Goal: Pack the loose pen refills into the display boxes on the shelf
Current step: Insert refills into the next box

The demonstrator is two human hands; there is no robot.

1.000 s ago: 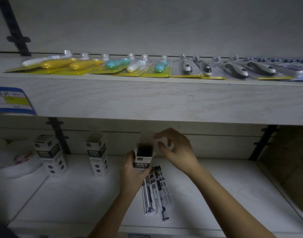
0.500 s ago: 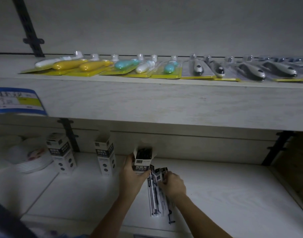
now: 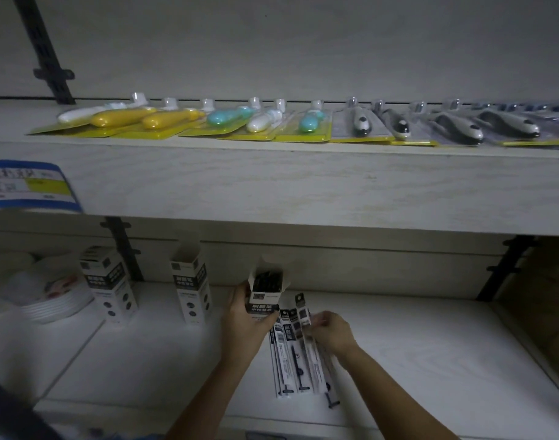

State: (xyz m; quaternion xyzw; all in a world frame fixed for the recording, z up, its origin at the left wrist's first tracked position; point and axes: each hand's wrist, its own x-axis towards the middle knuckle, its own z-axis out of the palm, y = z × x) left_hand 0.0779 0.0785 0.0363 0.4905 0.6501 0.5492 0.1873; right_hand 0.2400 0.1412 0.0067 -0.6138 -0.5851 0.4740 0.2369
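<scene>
Lower shelf [image 3: 430, 360] and upper shelf [image 3: 303, 185], seen from the front, left to right.

Far left: a blue and yellow price label [image 3: 27, 185] on the upper shelf's front edge. Below it, a stack of white plates [image 3: 54, 304] sits on the lower shelf.

Left: first display box [image 3: 108, 285], black and white, upright, just beside the plates. Second display box [image 3: 191, 287], upright with its top flap raised, stands apart to the right of the first. Above them, yellow blister-packed items [image 3: 122, 117] lie flat on the upper shelf, followed by teal and white blister-packed items [image 3: 240, 117].

Centre: left hand [image 3: 249, 315], fingers and thumb curled round the lower part of the held display box [image 3: 265, 292]. The box is open at the top, with dark refills showing inside. The loose refill packs [image 3: 290, 354] lie side by side on the lower shelf just right of this box, long axes running front to back.

Right of centre: right hand [image 3: 330, 331], fingertips pinching the upper part of the rightmost refill pack [image 3: 303, 312], whose top end is tilted up off the others.

Right: train-shaped blister-packed items [image 3: 455, 127] on the upper shelf, and a black shelf bracket [image 3: 503, 268] against the back wall.
</scene>
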